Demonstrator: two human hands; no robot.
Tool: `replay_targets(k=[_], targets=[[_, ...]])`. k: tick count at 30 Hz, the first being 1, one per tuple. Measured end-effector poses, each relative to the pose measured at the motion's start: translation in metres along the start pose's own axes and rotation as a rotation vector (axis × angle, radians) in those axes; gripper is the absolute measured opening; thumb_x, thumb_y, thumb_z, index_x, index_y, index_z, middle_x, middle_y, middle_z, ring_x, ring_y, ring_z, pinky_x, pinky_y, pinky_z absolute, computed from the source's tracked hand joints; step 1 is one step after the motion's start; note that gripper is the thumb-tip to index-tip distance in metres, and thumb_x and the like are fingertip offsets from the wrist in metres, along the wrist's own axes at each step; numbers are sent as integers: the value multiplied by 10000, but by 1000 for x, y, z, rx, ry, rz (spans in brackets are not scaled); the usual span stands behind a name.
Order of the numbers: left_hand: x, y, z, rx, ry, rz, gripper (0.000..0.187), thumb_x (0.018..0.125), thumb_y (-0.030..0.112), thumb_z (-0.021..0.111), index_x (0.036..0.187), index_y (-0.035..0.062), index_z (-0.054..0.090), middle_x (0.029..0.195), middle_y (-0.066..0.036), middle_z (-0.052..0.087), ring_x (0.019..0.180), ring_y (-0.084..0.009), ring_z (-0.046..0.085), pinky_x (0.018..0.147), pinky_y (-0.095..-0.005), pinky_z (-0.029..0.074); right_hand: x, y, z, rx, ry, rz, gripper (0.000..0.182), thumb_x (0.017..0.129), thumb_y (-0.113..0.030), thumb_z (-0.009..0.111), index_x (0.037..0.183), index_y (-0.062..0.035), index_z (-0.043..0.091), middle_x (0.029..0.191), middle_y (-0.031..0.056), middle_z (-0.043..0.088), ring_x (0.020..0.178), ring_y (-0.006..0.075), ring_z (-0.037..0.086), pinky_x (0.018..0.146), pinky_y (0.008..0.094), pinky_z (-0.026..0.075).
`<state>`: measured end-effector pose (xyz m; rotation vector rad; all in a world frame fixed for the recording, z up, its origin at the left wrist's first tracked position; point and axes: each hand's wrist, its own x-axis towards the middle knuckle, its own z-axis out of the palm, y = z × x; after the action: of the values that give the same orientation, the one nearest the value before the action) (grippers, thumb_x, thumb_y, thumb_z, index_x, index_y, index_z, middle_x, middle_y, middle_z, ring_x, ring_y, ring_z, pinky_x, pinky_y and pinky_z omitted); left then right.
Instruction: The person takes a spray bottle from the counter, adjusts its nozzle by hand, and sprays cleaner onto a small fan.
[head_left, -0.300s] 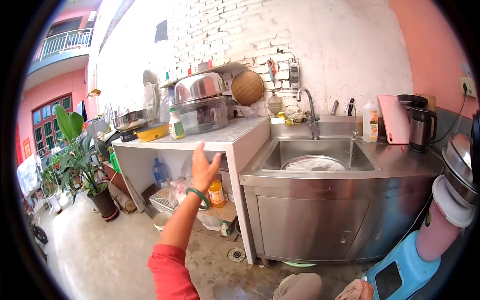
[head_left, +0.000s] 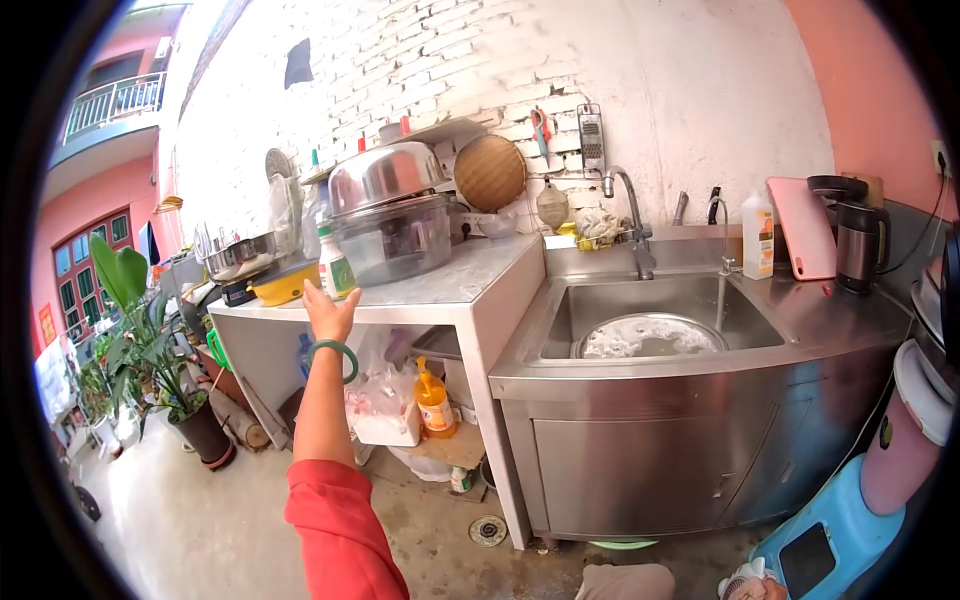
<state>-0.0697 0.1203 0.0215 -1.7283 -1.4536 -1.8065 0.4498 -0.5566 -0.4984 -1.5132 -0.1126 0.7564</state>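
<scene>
My left hand (head_left: 328,312) reaches out to the front edge of the white counter (head_left: 450,285), thumb and fingers apart, a green bangle on its wrist. Right at its fingertips stands a white bottle (head_left: 336,268) with a green cap and label; the hand overlaps its base in this view. Behind the bottle sits a clear plastic tub (head_left: 400,245) topped by an upturned steel basin (head_left: 385,180). At the bottom right edge, my right hand (head_left: 768,590) is partly cut off, closed on a crumpled cloth (head_left: 742,578).
Water runs from a small tap into the steel sink (head_left: 550,320), where a basin (head_left: 655,337) holds foamy water. A yellow pan (head_left: 285,283) lies left of the bottle. Under the counter is an orange pump bottle (head_left: 433,400). A blue stool (head_left: 840,530) stands at right.
My left hand has moved left and slightly down in view, to the white bottle. The whole scene has shifted a little as my head moved. My right hand still has the cloth.
</scene>
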Motion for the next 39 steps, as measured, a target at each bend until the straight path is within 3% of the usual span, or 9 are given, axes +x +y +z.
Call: replay_targets(k=[9, 15, 22, 26, 29, 32, 34, 36, 39], targets=[[59, -26, 65, 54, -136, -88, 1260, 574, 277, 867, 1413, -152, 29, 1498, -318, 104, 1425, -389, 77, 1169, -387, 103, -20, -57, 81, 161, 175, 163, 412, 873, -354, 576, 1085, -1, 603, 934, 99, 631, 790, 215, 628, 658, 334, 543], [57, -4, 88, 277, -73, -366, 1337, 597, 397, 861, 1487, 106, -93, 1506, -324, 46, 1387, -512, 78, 1140, -508, 160, 5, -34, 67, 12, 113, 119, 397, 879, -339, 569, 1076, 4, 603, 932, 103, 633, 781, 216, 627, 655, 325, 539], [98, -50, 97, 285, -138, -351, 1361, 602, 463, 833, 1449, -41, -106, 1494, -333, 99, 1416, -419, 114, 1145, -454, 178, 38, 12, 54, 155, 86, 231, 417, 872, -373, 585, 1098, -23, 607, 952, 96, 643, 809, 237, 636, 689, 337, 547], [95, -55, 93, 189, -125, -417, 1404, 570, 489, 835, 1406, -140, -101, 1360, -324, 403, 1292, -398, 403, 1095, -373, 296, 4, -25, 98, 227, 84, 281, 418, 869, -389, 587, 1101, -42, 611, 970, 90, 644, 844, 238, 632, 714, 345, 547], [102, -70, 98, 138, -132, -407, 1317, 581, 457, 823, 1403, -160, 1, 1272, -308, 503, 1191, -363, 523, 1014, -347, 396, -25, -62, 143, 271, 68, 295, 410, 866, -404, 587, 1093, -64, 618, 979, 86, 643, 883, 233, 626, 735, 351, 544], [101, -71, 94, 222, -98, -351, 1060, 582, 425, 814, 1320, -145, 311, 1166, -268, 586, 1058, -327, 608, 904, -334, 468, -9, -24, 114, 272, 11, 271, 383, 876, -397, 569, 1077, -73, 611, 961, 82, 638, 854, 230, 624, 714, 346, 540], [87, -56, 77, -136, -229, -308, 753, 585, 395, 816, 1096, -80, 534, 1037, -214, 646, 947, -301, 643, 845, -347, 483, 1, -14, 106, 240, 17, 252, 369, 881, -392, 564, 1057, -70, 608, 928, 77, 632, 813, 223, 617, 675, 335, 531], [65, -41, 62, -324, -236, -254, 548, 651, 314, 811, 1034, -15, 597, 954, -116, 668, 854, -185, 644, 766, -283, 492, 8, -9, 95, 213, 21, 223, 356, 886, -388, 559, 1037, -68, 604, 894, 71, 626, 773, 215, 611, 636, 324, 523], [43, -27, 39, -851, -374, -204, 426, 768, 186, 756, 1099, -12, 575, 1009, -84, 653, 883, -150, 627, 791, -279, 491, 23, 2, 80, 174, 10, 176, 339, 894, -381, 551, 1008, -64, 599, 844, 63, 617, 712, 205, 601, 577, 308, 509]])
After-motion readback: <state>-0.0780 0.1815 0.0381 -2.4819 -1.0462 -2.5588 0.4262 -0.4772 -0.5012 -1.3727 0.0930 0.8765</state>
